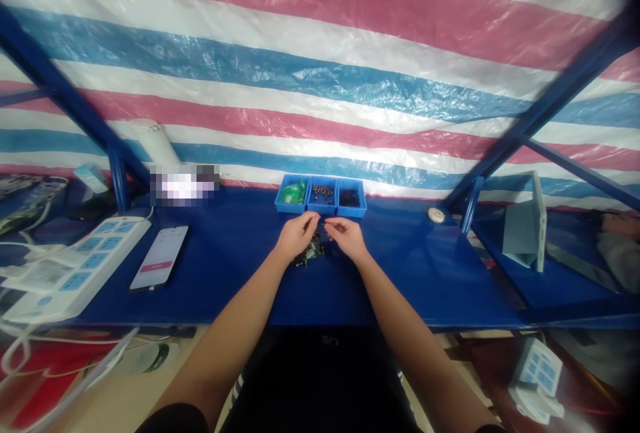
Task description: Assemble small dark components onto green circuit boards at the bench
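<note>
My left hand (296, 236) is closed in a pinch over the blue table, just in front of the small bins. Facing it, my right hand (349, 238) pinches too, with thumb and forefinger together near a tiny thin part. What either hand holds is too small to name. Under and between the hands lies a heap of small dark and brass-coloured parts (314, 253), partly hidden by my left hand. Behind the hands stand three joined blue bins: one with a green plastic bag (292, 192), one with small metallic parts (323, 192), one with dark thin pieces (349, 198).
On the left of the blue table (220, 286) lie a phone (160, 258) and a white power strip (83, 270) with plugs and cables. A round cream-coloured object (436, 215) sits at right. Blue frame bars and a tablet-like panel (540, 220) stand farther right.
</note>
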Motion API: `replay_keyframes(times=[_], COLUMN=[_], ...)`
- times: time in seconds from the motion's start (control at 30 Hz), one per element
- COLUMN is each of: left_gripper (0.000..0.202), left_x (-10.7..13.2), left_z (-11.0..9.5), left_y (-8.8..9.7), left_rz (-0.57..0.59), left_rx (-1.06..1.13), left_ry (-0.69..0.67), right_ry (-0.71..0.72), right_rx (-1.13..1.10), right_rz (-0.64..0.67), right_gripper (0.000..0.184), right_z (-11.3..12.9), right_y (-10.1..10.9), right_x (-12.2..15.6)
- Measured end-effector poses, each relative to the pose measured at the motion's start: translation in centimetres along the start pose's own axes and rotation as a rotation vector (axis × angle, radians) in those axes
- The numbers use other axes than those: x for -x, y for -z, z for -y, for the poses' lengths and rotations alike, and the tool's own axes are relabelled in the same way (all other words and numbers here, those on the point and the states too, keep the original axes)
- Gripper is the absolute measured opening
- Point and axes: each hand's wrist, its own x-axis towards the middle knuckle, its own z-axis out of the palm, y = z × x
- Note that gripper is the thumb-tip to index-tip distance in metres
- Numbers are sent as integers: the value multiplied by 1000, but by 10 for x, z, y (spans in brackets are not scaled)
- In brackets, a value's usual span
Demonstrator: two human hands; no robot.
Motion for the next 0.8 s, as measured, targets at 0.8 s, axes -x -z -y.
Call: replay_keyframes(times=[0.8], left_gripper=[27], left_x=[-2], left_z=[6], left_y=[-1], left_rz=[-146], left_rx=[-23], left_ry=[22], right_ry=[332], right_rx=[691], right_rz=[200], right_gripper=[23], right_z=[-8], right_y=[3], right_x=[-7])
